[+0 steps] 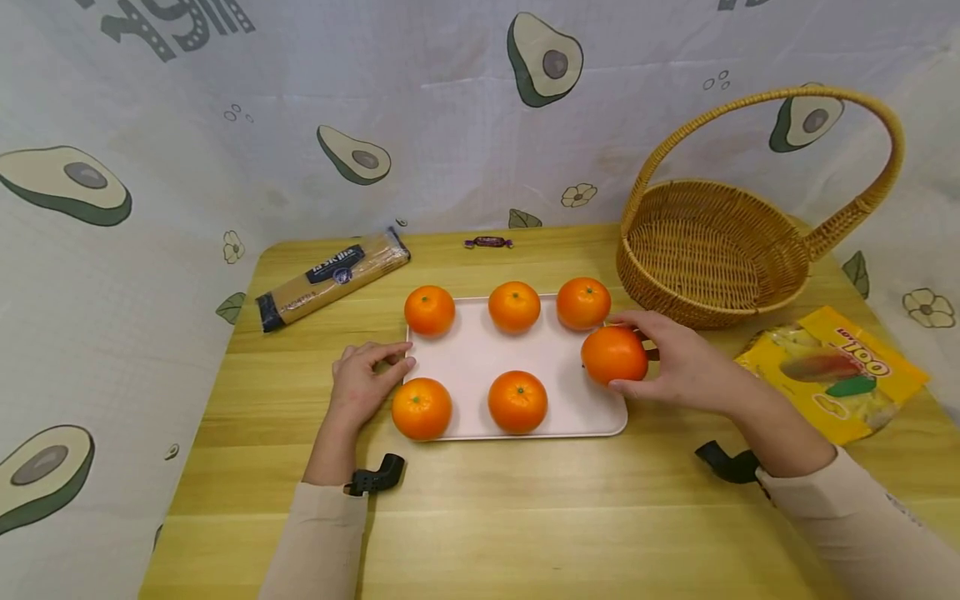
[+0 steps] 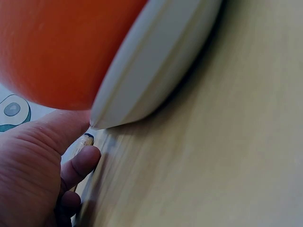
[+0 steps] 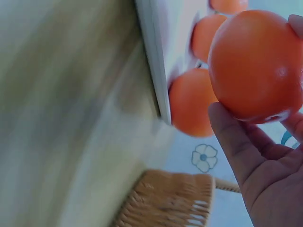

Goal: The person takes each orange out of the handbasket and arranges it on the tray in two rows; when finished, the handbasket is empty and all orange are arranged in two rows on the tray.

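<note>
My right hand (image 1: pixel 678 362) holds an orange (image 1: pixel 613 355) between thumb and fingers over the right side of a white rectangular tray (image 1: pixel 480 354). In the right wrist view this orange (image 3: pixel 255 66) is lifted clear of the tray. My left hand (image 1: pixel 363 379) is at the tray's left edge, its thumb and forefinger touching the rim. The left wrist view has the thumb by the tray's corner (image 2: pixel 137 75), with the other fingers loosely bent. Three oranges line the tray's back edge, among them a middle one (image 1: pixel 514 307). Two more, front left (image 1: pixel 422 408) and front middle (image 1: pixel 517 402), sit along the front.
A wicker basket (image 1: pixel 637 279) with a tall handle stands at the back right. Beside my right forearm lies a yellow snack bag (image 1: pixel 840 375). A pack of noodles (image 1: pixel 333 279) is at the back left, and a purple-wrapped candy (image 1: pixel 488 242) near the far table edge.
</note>
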A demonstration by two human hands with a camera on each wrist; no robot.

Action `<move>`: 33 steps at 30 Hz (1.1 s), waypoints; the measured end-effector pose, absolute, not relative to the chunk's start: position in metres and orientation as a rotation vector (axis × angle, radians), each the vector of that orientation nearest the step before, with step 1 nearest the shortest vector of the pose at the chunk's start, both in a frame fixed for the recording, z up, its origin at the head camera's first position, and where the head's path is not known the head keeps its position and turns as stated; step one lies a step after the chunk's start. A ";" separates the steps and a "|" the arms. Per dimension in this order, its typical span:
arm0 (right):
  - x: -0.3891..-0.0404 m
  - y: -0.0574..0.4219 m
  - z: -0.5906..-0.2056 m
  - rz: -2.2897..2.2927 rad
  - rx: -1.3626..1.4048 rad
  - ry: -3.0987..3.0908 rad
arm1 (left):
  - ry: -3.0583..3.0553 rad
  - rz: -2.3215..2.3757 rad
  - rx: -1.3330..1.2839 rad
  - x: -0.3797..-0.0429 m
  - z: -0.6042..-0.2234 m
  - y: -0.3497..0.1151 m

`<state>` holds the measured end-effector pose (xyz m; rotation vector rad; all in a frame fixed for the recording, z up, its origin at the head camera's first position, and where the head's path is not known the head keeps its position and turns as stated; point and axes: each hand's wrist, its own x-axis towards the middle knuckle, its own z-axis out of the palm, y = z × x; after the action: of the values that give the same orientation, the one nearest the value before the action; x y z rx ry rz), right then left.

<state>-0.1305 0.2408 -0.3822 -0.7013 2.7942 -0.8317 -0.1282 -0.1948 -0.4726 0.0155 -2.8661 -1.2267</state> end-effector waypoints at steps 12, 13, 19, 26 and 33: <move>-0.122 0.226 -0.415 -1.213 -0.521 2.656 | -2.861 -1.241 0.017 -0.128 -0.471 -0.194; -0.121 0.226 -0.417 -1.234 -0.518 2.633 | -2.861 -1.241 0.014 -0.128 -0.472 -0.195; -0.118 0.228 -0.423 -1.331 -0.484 2.477 | -2.860 -1.233 0.007 -0.129 -0.471 -0.195; -0.116 0.232 -0.426 -1.301 -0.461 2.447 | -2.859 -1.231 0.000 -0.129 -0.472 -0.194; -0.113 0.234 -0.426 -1.248 -0.465 2.391 | -2.860 -1.221 -0.002 -0.129 -0.472 -0.194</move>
<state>-0.1129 0.2337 -0.4265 -0.4647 2.3908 -1.2475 -0.1286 -0.1942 -0.4717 -0.0016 -2.8599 -1.2213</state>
